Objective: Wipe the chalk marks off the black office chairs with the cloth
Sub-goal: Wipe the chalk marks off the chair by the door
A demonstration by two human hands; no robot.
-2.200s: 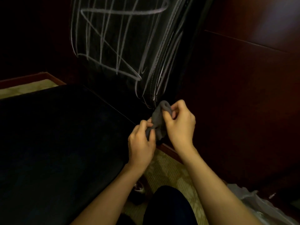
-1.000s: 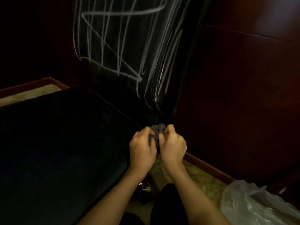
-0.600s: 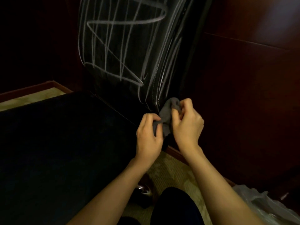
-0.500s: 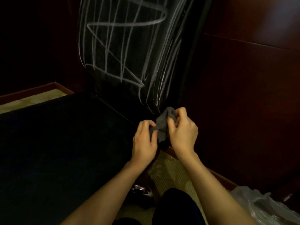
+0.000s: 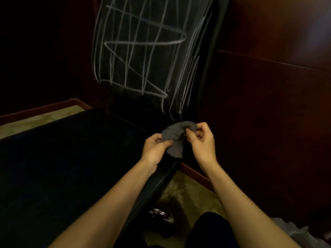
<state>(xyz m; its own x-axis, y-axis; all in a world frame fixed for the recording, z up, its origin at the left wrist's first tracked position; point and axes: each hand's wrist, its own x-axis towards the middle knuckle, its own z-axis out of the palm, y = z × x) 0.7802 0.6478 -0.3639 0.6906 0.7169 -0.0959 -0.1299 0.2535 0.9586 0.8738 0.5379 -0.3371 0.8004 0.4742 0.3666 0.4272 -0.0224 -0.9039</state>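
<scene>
Head view: both hands meet just right of frame centre, w/ a grey cloth (image 5: 176, 136) bunched between them. Left hand (image 5: 155, 147) pinches the cloth's lower left part, thumb on top, fingers curled under it. Right hand (image 5: 201, 140) pinches the upper right end w/ thumb & forefinger, other fingers curled in behind. Cloth is crumpled, a flap hanging down between the two hands; it sits in front of the gap where seat meets backrest, whether it touches the chair can't be told.

Chair (image 5: 161, 111) is black. Backrest fills upper centre of frame, tilted w/ its top toward upper right. Chalk marks (image 5: 141, 51) cover it: many near-vertical strokes crossed by wide zigzags, plus dense lines along the right edge seam, running down to just above the cloth. Seat (image 5: 68, 167) takes up the left & lower left of frame, dark, no marks visible on it.

Dark wood wall (image 5: 268, 113) on the right, w/ a reddish skirting strip at its foot. Pale patterned carpet (image 5: 188, 192) shows at lower centre & a strip at mid left. A shiny chair-base part (image 5: 159, 212) is near lower centre. Pale plastic bag (image 5: 300, 233) in lower right corner, mostly cut off.
</scene>
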